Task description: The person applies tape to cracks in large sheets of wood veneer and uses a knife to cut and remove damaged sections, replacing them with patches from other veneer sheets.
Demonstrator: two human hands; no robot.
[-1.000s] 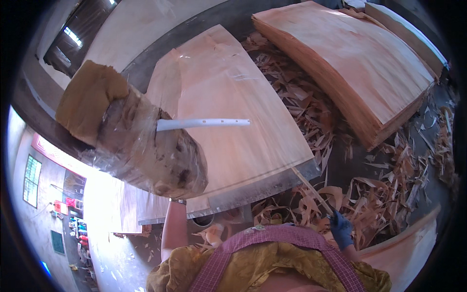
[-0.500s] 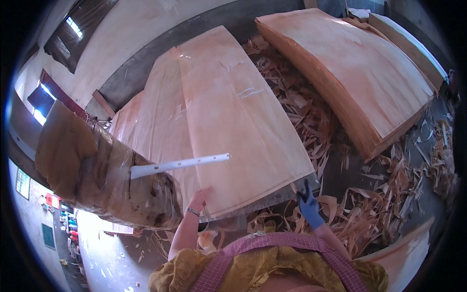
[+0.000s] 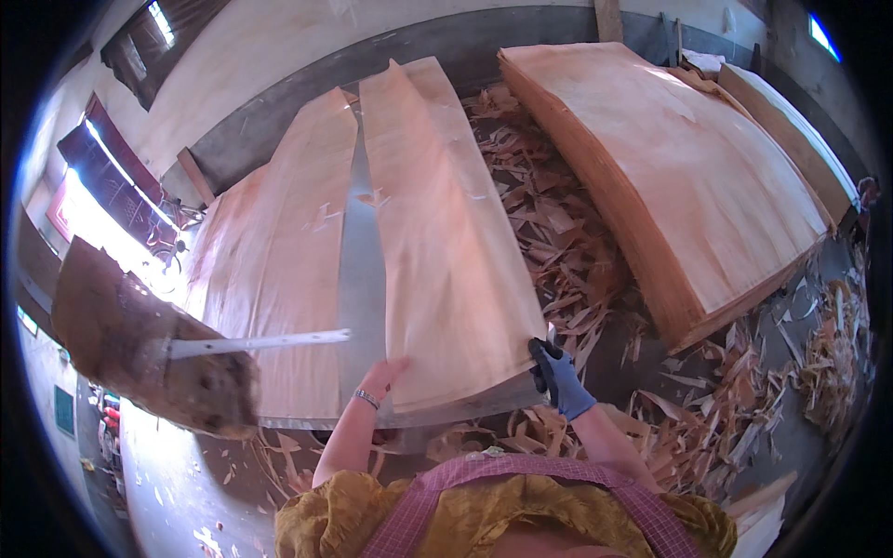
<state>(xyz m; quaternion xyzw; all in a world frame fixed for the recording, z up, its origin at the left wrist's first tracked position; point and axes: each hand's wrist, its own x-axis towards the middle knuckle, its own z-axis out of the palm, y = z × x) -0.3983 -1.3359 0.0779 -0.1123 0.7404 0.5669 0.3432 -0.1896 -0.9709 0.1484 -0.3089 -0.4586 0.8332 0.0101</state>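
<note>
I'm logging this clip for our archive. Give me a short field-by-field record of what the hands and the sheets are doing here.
setting: workshop floor littered with wood scraps
left hand: bare, with a bracelet, flat on the near end of the right veneer strip
right hand: blue glove, gripping that strip's near right corner
left veneer strip: lies apart, with the grey table showing in the gap between
veneer stack: tall pile at the right
near left: brown block with a pale bar
</note>
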